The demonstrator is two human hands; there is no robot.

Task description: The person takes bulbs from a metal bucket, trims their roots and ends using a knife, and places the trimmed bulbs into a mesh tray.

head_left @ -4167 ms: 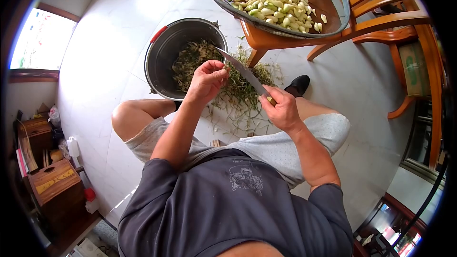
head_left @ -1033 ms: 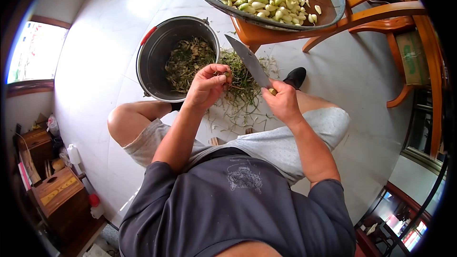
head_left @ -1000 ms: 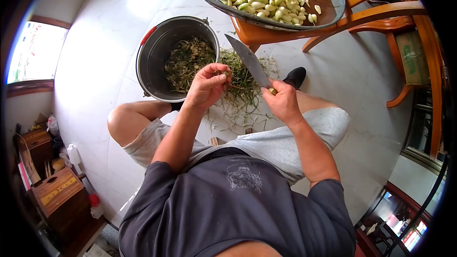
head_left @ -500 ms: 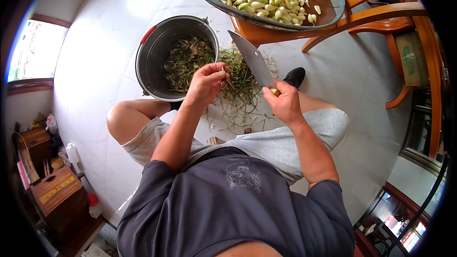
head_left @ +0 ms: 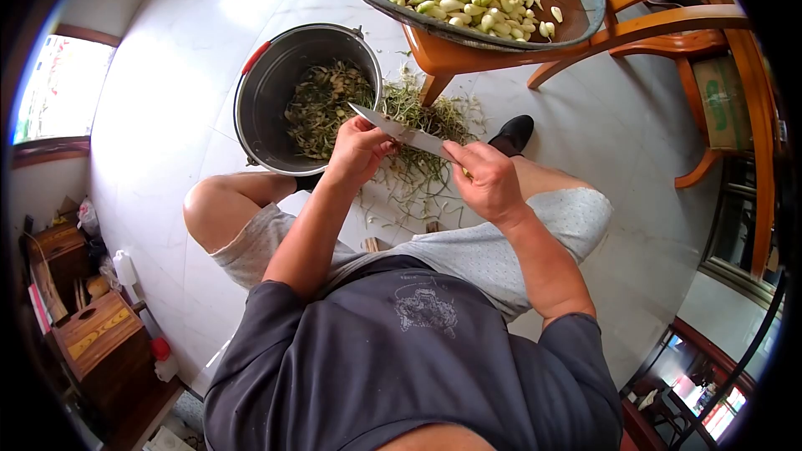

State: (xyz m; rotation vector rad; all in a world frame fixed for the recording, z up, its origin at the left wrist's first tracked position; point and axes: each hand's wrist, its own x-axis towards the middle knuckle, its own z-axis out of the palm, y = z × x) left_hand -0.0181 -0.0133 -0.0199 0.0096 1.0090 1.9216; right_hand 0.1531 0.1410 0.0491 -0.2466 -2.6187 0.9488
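Note:
My right hand is wrapped round the handle of a kitchen knife, whose broad blade points up and left. The blade lies across the fingertips of my left hand. Those fingers pinch a small bulb, mostly hidden behind the blade. Beneath both hands a loose pile of green and pale trimmings spreads over the floor. Left of it stands a metal bucket with a red handle grip, partly filled with cut stems and skins.
A round mesh tray of peeled pale bulbs rests on a wooden chair ahead. Another wooden chair stands at right, with a cardboard box near it. Wooden cabinets are at the lower left.
My right hand has swung the knife left and down, so its blade now crosses at my left fingertips. My left hand stays in nearly the same place, still pinching.

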